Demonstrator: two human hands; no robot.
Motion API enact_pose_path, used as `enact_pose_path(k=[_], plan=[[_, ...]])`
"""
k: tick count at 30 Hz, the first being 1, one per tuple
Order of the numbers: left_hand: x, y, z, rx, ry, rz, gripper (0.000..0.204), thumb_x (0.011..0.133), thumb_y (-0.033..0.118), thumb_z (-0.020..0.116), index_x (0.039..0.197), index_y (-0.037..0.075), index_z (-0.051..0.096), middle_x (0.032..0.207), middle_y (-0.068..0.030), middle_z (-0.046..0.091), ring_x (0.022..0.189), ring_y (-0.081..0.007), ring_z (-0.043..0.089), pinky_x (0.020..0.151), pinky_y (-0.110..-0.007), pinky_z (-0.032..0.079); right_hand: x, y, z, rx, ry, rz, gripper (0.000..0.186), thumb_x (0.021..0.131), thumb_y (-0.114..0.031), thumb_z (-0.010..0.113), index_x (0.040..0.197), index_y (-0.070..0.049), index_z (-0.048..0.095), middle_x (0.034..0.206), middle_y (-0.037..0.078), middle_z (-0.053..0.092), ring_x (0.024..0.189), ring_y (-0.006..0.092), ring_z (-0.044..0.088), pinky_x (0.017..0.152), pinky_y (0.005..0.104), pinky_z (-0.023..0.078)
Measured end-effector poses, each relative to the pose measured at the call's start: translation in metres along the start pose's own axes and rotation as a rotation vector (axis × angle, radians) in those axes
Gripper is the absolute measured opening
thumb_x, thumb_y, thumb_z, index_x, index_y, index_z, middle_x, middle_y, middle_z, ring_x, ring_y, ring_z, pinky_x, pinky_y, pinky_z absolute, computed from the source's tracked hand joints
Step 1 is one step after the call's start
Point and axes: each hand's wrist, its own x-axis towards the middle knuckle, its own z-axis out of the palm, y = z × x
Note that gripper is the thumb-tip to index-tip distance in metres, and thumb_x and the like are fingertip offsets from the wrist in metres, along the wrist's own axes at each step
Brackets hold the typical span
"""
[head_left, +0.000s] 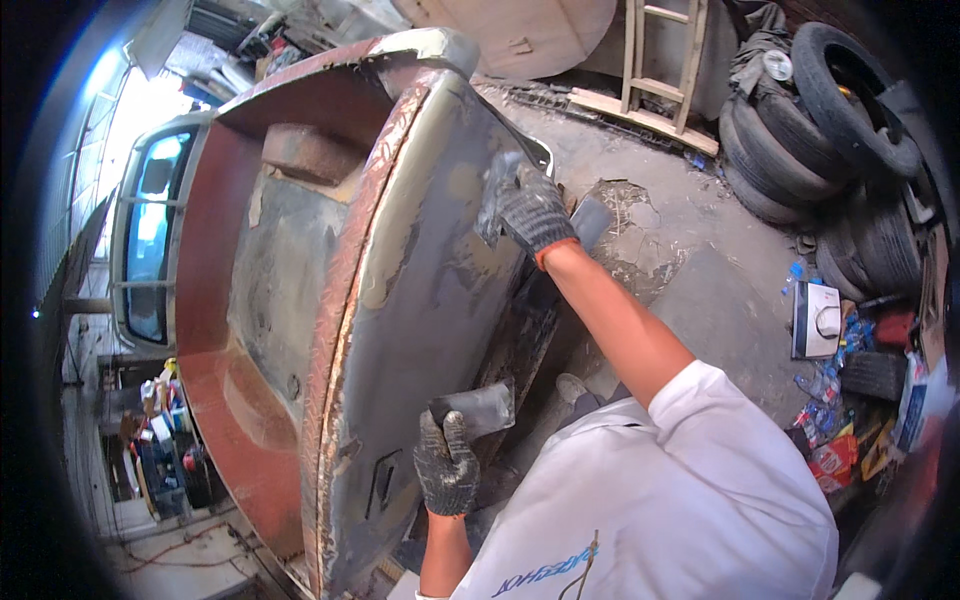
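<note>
A pickup truck's tailgate panel [400, 310] stands in front of me, grey with paler, uneven patches of filler or primer. My right hand [532, 208], in a dark knit glove with an orange cuff, is against the panel's far end. Its fingers are bent around something greyish that is blurred. Near the panel's lower part is my left hand [447, 470], in a similar worn glove. Between its thumb and fingers it grips a flat, dark grey rectangular plate [485, 408], held out beside the panel. Along the panel's top runs a rusty, chipped edge [365, 235].
Beyond the panel lies the reddish-brown truck bed [205, 290], with the cab's rear window [157, 235] farther left. Stacked tyres [785, 150] and a wooden ladder-like frame [660, 88] are at the far right. Bottles and rubbish [825, 395] lie nearer on that side.
</note>
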Motion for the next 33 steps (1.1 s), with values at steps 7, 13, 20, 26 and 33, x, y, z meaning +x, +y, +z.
enact_pose_path(k=[7,13,20,26,33], plan=[[-0.011,-0.033,-0.019,-0.120,-0.074,0.087,0.025,0.094,0.021,0.048,0.102,-0.002,0.055,0.085,-0.0259,0.060,0.076,-0.0429,0.059,0.063,-0.045,0.046,0.006,-0.049,0.013,-0.355,-0.008,-0.088,0.042,0.085,-0.031,0.045,0.106,0.003,0.059,0.105,0.025,0.060,0.101,0.0378,0.057,0.090,0.0432,0.044],[-0.009,-0.033,-0.022,-0.126,-0.099,0.052,0.026,0.094,0.021,0.048,0.102,-0.003,0.056,0.085,-0.0258,0.061,0.076,-0.0419,0.059,0.063,-0.045,0.045,0.008,-0.028,-0.020,-0.071,-0.036,0.246,0.037,0.088,-0.036,0.044,0.091,-0.004,0.064,0.095,0.021,0.065,0.094,0.0334,0.062,0.082,0.0412,0.047],[-0.012,-0.029,-0.025,-0.092,-0.261,-0.186,0.043,0.095,0.028,0.050,0.121,-0.006,0.052,0.116,-0.0271,0.057,0.107,-0.0382,0.055,0.092,-0.040,0.043,0.018,-0.017,0.021,-0.202,0.094,0.008,0.038,0.082,-0.030,0.046,0.102,-0.001,0.061,0.107,0.025,0.061,0.102,0.0374,0.058,0.091,0.0427,0.043],[-0.012,-0.027,-0.023,-0.130,-0.305,-0.252,0.040,0.095,0.027,0.050,0.120,-0.004,0.053,0.113,-0.0229,0.059,0.101,-0.0320,0.057,0.088,-0.038,0.044,0.010,-0.036,0.012,-0.059,0.143,-0.093,0.028,0.082,-0.025,0.049,0.086,0.000,0.062,0.088,0.022,0.063,0.080,0.0351,0.062,0.076,0.0448,0.048],[-0.018,-0.034,-0.028,-0.139,-0.295,-0.204,0.039,0.095,0.023,0.052,0.123,-0.003,0.051,0.113,-0.0200,0.060,0.100,-0.0255,0.057,0.087,-0.034,0.045,-0.083,0.025,0.013,-0.497,0.259,-0.386,0.019,0.089,-0.019,0.051,0.090,-0.003,0.061,0.078,0.014,0.061,0.076,0.0237,0.062,0.064,0.0356,0.050]])
